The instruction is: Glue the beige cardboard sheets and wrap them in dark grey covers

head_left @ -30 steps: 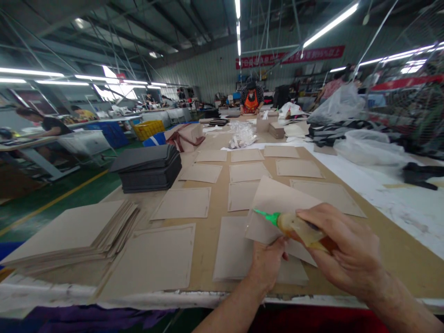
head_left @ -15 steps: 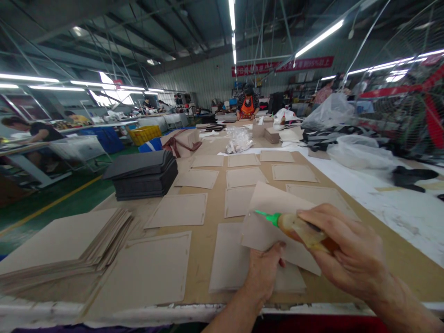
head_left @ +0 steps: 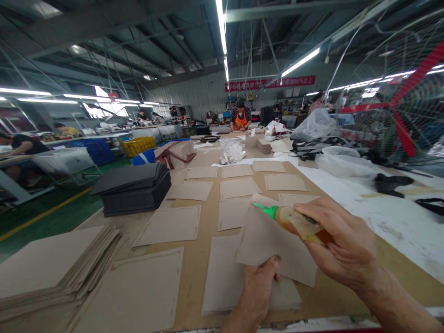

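Observation:
My right hand (head_left: 342, 243) is wrapped round a glue bottle (head_left: 293, 221) with a green nozzle and amber liquid inside. The nozzle tip points left, at the far left corner of a greyish-beige cardboard sheet (head_left: 267, 240). My left hand (head_left: 258, 282) grips that sheet by its near edge, thumb on top and the other fingers hidden below. The sheet is tilted above a small stack of like sheets (head_left: 218, 277). Beside it on the left lies another cardboard sheet (head_left: 138, 286) with a glue line along its edges.
Rows of cardboard sheets (head_left: 169, 225) cover the brown board. On the left stand a tall pile of sheets (head_left: 52, 259) and a stack of dark grey pads (head_left: 133, 189). Plastic bags (head_left: 342, 162) and a red-bladed fan (head_left: 393, 104) are on the right. A co-worker in an orange apron (head_left: 242, 118) is at the far end.
The nozzle tip has moved from the sheet's left edge to its far left corner. My head view has tilted up and turned slightly right. Both hands keep their holds.

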The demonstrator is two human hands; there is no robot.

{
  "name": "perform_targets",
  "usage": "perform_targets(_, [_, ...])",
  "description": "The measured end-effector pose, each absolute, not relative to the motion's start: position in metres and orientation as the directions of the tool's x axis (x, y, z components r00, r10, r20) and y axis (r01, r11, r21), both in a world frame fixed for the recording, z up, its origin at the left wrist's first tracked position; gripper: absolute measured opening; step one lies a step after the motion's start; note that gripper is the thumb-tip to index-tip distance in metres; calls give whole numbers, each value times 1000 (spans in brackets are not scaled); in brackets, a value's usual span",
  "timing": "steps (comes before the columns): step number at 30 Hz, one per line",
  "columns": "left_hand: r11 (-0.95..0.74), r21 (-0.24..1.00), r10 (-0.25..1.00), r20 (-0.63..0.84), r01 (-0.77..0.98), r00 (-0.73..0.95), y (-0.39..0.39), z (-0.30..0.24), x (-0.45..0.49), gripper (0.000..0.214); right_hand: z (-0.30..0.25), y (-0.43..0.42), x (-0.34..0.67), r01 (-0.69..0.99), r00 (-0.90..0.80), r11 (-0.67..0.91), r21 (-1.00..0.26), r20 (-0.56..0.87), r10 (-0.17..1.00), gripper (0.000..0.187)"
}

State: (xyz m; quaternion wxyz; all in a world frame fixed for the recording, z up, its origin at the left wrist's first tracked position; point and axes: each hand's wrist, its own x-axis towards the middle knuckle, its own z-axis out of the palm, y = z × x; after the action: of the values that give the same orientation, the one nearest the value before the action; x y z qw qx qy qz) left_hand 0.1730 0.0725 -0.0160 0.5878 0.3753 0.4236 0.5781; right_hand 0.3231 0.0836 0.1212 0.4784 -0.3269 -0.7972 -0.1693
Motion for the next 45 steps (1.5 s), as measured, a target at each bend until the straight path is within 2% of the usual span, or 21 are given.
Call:
perform_targets(3, [62, 931, 996, -81, -360, -39, 73, -19, 173, 13, 123, 83, 325, 719, -292, 694, -32, 892, 344, 32])
perform_targets(7, [48, 923, 997, -70, -382, -44, 74, -19, 173, 11, 124, 80, 324, 654, -380, 755, -52, 840, 387, 27])
perform_targets(11, [43, 928, 996, -67, -371, -53, 73, -18, 173, 13, 123, 80, 325, 702, -320, 712, -26, 881, 348, 30])
perform_targets(15, [57, 919, 995, -86, -390, -58, 73, -16, 172, 18, 120, 81, 329, 649, -376, 757, -75, 834, 405, 29])
perform_targets(21, [42, 935, 997, -64, -353, -52, 74, -14, 170, 21, 123, 83, 338, 725, -288, 685, -76, 870, 401, 28])
perform_targets(24, [52, 927, 994, -82, -373, -67, 74, -14, 171, 24, 125, 83, 341, 722, -321, 690, -59, 854, 409, 32])
perform_targets(38, [63, 924, 996, -85, -378, -42, 74, -14, 169, 23, 130, 68, 357, 782, -322, 620, -64, 810, 491, 24])
perform_targets(45, [8, 960, 999, -23, -281, -49, 73, -18, 168, 21, 140, 69, 346, 732, -323, 680, -51, 852, 412, 29])
